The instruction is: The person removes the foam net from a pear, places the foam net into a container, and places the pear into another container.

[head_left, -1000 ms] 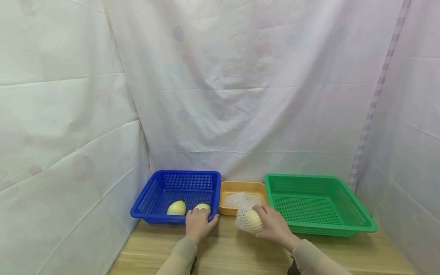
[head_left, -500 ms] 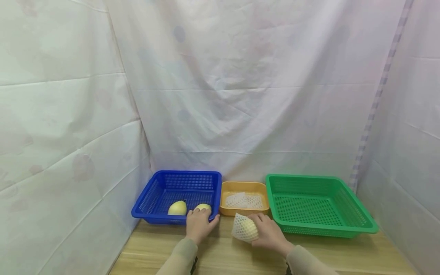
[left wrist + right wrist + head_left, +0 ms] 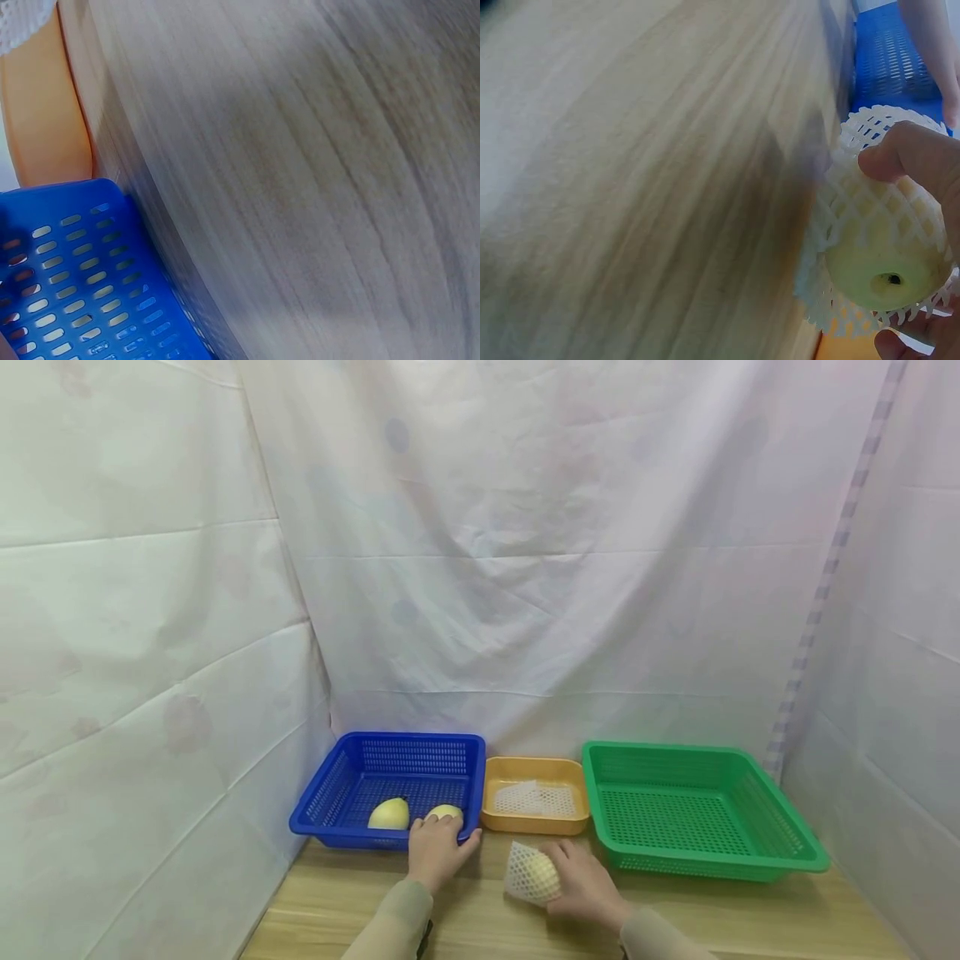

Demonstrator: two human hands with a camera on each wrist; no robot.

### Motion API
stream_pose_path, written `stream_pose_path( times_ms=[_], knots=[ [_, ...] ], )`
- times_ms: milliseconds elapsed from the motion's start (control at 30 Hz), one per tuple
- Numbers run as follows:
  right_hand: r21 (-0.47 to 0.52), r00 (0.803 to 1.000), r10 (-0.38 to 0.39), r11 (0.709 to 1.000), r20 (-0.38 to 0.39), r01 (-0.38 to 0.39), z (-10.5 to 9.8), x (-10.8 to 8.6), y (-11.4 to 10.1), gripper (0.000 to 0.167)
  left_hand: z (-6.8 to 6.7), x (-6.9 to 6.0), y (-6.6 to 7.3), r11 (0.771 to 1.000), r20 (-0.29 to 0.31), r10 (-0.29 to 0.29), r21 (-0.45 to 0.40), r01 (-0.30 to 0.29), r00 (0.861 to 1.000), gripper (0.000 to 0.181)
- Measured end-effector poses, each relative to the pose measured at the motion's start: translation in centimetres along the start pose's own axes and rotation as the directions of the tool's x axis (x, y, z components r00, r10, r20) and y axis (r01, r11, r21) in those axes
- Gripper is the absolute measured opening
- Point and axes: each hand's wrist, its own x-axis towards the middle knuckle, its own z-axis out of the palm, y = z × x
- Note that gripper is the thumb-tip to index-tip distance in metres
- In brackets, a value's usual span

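Observation:
My right hand (image 3: 581, 883) grips a pale yellow pear (image 3: 542, 875) wrapped in a white foam net (image 3: 517, 870), just above the table. In the right wrist view the bare end of the pear (image 3: 885, 277) shows a dark spot, and the thumb presses on the foam net (image 3: 847, 217). My left hand (image 3: 437, 852) rests over the front rim of the blue basket (image 3: 347, 838). Its fingers lie over a second pear (image 3: 444, 811), partly hidden, and the thumb is spread to the right. Another pear (image 3: 389, 814) lies beside it in the basket. The left wrist view hides most of that hand.
Between the baskets stands an orange tray (image 3: 498, 823) with white foam nets (image 3: 536, 799) in it. A green basket (image 3: 697, 850) is on the right. All stand on a wooden table (image 3: 480, 927), with white cloth (image 3: 480, 610) behind and at the sides.
My right hand has moved slightly down and left, toward the table's near side, carrying the netted pear away from the orange tray. The left hand has stayed in place.

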Motion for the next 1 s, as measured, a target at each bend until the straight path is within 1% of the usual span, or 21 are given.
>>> stream_pose_path(
  times_ms=[267, 367, 533, 633, 733, 833, 933, 1000],
  knots=[
    [0.011, 1.000, 0.019, 1.000, 0.008, -0.019, 0.7, -0.4, 0.5, 0.084, 0.0, 0.0, -0.1, 1.000, 0.043, -0.008, -0.009, 0.008, 0.999, 0.041],
    [0.010, 1.000, 0.019, 1.000, 0.012, -0.019, 0.7, -0.5, 0.6, 0.084, -0.1, 0.0, -0.2, 1.000, 0.061, -0.007, -0.009, 0.008, 0.998, 0.044],
    [0.009, 0.999, 0.025, 1.000, 0.021, -0.025, 0.7, -0.5, 0.5, 0.085, -0.5, 0.0, -0.2, 1.000, 0.109, -0.004, -0.016, 0.006, 0.994, 0.059],
    [0.016, 0.999, 0.029, 0.999, 0.028, -0.029, 0.7, -0.5, 0.5, 0.086, -0.9, -0.1, -0.1, 1.000, 0.116, 0.007, -0.020, -0.005, 0.993, 0.061],
    [0.023, 0.999, 0.031, 0.999, 0.033, -0.032, 0.6, -0.5, 0.6, 0.087, -1.3, -0.2, -0.1, 0.999, 0.102, 0.015, -0.037, -0.011, 0.995, 0.053],
    [0.030, 0.999, 0.037, 0.999, 0.032, -0.038, 0.6, -0.5, 0.7, 0.089, -1.9, -0.2, -0.1, 0.998, 0.056, 0.029, -0.066, -0.025, 0.998, 0.043],
    [0.031, 0.999, 0.042, 0.999, 0.024, -0.042, 0.5, -0.5, 0.9, 0.090, -2.3, -0.1, 0.0, 0.995, -0.001, 0.062, -0.076, -0.062, 0.998, 0.037],
    [0.033, 0.999, 0.043, 0.998, 0.019, -0.044, 0.5, -0.5, 1.0, 0.089, -2.6, -0.1, 0.2, 0.992, -0.042, 0.095, -0.081, -0.098, 0.995, 0.035]
  ],
)
